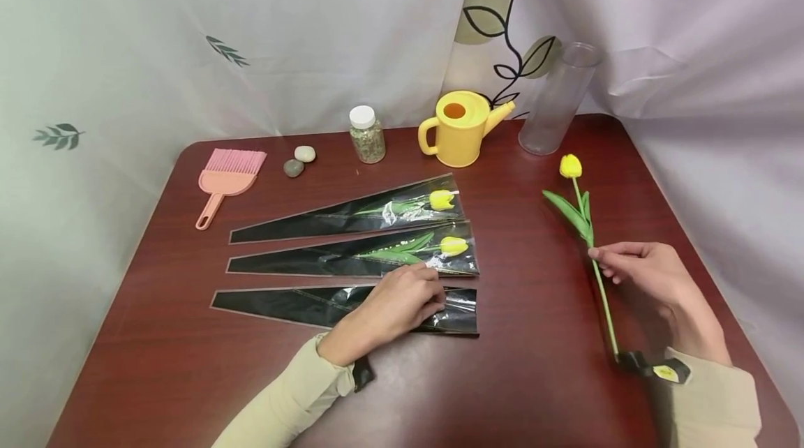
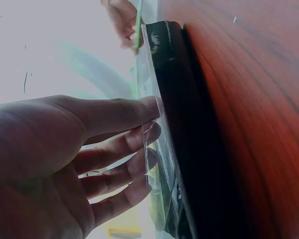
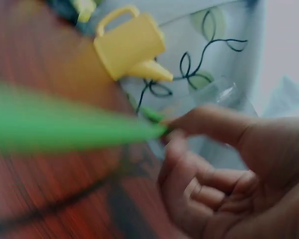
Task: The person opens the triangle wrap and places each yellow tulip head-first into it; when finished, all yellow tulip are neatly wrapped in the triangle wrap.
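Note:
A yellow artificial tulip with green leaves is on the right side, its stem pinched between the thumb and fingers of my right hand. In the right wrist view, the blurred green stem runs out from the fingertips. My left hand is over the nearest black-and-clear flower sleeve, at its wide end. Seen from the left wrist, thumb and fingers pinch the clear film beside the sleeve's black edge. Two more sleeves lie behind it, a middle one and a far one, each with a yellow tulip inside.
Along the back stand a yellow watering can, a clear glass vase and a white-capped jar. Two pebbles and a pink brush with dustpan lie at the back left. A curtain hangs behind the table.

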Tool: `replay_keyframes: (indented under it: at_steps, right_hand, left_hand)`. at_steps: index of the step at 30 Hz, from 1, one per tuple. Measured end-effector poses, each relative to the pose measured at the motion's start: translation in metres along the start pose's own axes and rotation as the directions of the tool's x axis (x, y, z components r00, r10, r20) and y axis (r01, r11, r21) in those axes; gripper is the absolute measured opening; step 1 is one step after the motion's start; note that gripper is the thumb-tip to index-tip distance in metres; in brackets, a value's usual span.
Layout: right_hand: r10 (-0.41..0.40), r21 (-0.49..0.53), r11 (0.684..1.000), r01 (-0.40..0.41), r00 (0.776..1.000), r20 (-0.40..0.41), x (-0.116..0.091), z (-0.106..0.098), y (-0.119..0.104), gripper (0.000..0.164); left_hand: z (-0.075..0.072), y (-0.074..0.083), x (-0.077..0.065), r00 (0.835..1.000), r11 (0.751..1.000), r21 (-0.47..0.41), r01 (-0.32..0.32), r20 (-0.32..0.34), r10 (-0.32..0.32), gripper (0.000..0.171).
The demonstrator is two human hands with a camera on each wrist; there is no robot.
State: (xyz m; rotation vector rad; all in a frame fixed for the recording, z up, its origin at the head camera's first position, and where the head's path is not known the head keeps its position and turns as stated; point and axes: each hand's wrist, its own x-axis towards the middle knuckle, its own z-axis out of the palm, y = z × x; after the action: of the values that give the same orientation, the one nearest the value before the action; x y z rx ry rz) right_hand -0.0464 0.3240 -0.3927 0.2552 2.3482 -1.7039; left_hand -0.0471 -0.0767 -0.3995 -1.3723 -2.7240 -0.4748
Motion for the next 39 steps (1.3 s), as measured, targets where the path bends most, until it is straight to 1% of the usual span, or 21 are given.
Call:
replay_keyframes:
  at_steps: [1,2,3,4,5,6,7,8,11,13,15,17,19,22,25,27,29,33,36,39]
  right_hand:
    - [-0.014,0.133,0.991,0.009,0.999,0.031,-0.001,0.003,-0.001,0.015]
    - [-0.03,0.25,0.968,0.013,0.997,0.065,-0.002,0.006,-0.001,0.013]
    - [-0.046,0.348,0.937,0.011,0.995,0.093,-0.004,0.01,-0.002,0.015]
    - [-0.061,0.433,0.901,0.002,0.991,0.122,-0.006,0.015,-0.003,0.018]
    - [-0.07,0.492,0.871,-0.006,0.988,0.136,-0.008,0.02,-0.005,0.019]
    - [-0.075,0.527,0.85,-0.008,0.988,0.136,-0.01,0.025,-0.006,0.019]
    - [-0.083,0.548,0.837,0.003,0.989,0.122,-0.013,0.031,-0.007,0.018]
    - [-0.09,0.555,0.832,0.022,0.991,0.095,-0.015,0.036,-0.008,0.016]
    - [-0.093,0.568,0.818,0.09,0.995,-0.023,-0.022,0.048,-0.009,0.009]
    - [-0.087,0.56,0.819,0.129,0.991,-0.101,-0.027,0.053,-0.006,0.01]
    - [-0.067,0.569,0.81,0.14,0.987,-0.148,-0.032,0.058,-0.003,0.013]
    - [-0.048,0.585,0.798,0.141,0.984,-0.171,-0.037,0.063,0.001,0.014]
    - [-0.034,0.611,0.779,0.138,0.983,-0.178,-0.041,0.071,0.003,0.013]
    - [-0.014,0.654,0.746,0.125,0.985,-0.173,-0.045,0.085,0.005,0.011]
    - [0.017,0.683,0.721,0.114,0.983,-0.183,-0.046,0.101,0.005,0.01]
    - [0.039,0.69,0.716,0.108,0.98,-0.195,-0.046,0.111,0.005,0.012]
    - [0.059,0.686,0.721,0.103,0.976,-0.209,-0.045,0.118,0.005,0.015]
    - [0.088,0.659,0.748,0.083,0.971,-0.222,-0.044,0.134,0.003,0.02]
    - [0.127,0.635,0.772,0.037,0.969,-0.21,-0.045,0.151,0.001,0.023]
    - [0.194,0.624,0.78,-0.053,0.968,-0.162,-0.046,0.171,-0.004,0.027]
  left_hand:
    - [-0.001,0.0,0.0,1.0,1.0,-0.006,0.002,-0.005,-0.002,0.004]
    - [-0.001,-0.001,0.0,1.0,1.0,-0.011,0.004,-0.009,-0.004,0.004]
    - [-0.002,-0.001,0.0,1.0,1.0,-0.017,0.007,-0.016,-0.007,0.004]
    - [-0.002,-0.002,-0.001,1.0,1.0,-0.022,0.01,-0.022,-0.01,0.005]
    - [-0.002,-0.002,-0.001,1.0,1.0,-0.026,0.012,-0.027,-0.013,0.004]
    - [-0.003,-0.002,-0.001,0.999,0.999,-0.033,0.014,-0.032,-0.015,0.004]
    - [-0.002,-0.003,-0.001,0.999,0.999,-0.037,0.015,-0.035,-0.016,0.004]
    - [-0.002,-0.003,-0.001,0.999,0.999,-0.043,0.017,-0.039,-0.018,0.004]
    - [-0.002,-0.003,0.0,0.999,0.998,-0.054,0.017,-0.049,-0.02,0.004]
    - [-0.001,-0.003,0.0,0.998,0.998,-0.061,0.02,-0.055,-0.023,0.006]
    - [-0.001,-0.003,0.001,0.998,0.997,-0.068,0.024,-0.065,-0.028,0.006]
    - [-0.001,-0.003,0.001,0.997,0.997,-0.077,0.027,-0.074,-0.033,0.006]
    - [-0.001,-0.003,0.002,0.996,0.996,-0.086,0.028,-0.083,-0.035,0.006]
    - [-0.001,-0.002,0.002,0.995,0.995,-0.095,0.025,-0.096,-0.034,0.005]
    - [-0.002,-0.002,0.003,0.993,0.994,-0.105,0.023,-0.11,-0.035,0.005]
    - [-0.003,-0.001,0.003,0.992,0.993,-0.115,0.023,-0.117,-0.036,0.005]
    - [-0.003,0.0,0.004,0.992,0.992,-0.125,0.022,-0.123,-0.037,0.005]
    - [-0.003,0.001,0.005,0.991,0.99,-0.136,0.027,-0.128,-0.045,0.004]
    - [-0.003,0.001,0.005,0.99,0.99,-0.137,0.034,-0.134,-0.052,0.004]
    - [-0.003,0.002,0.005,0.989,0.989,-0.14,0.036,-0.137,-0.056,0.003]
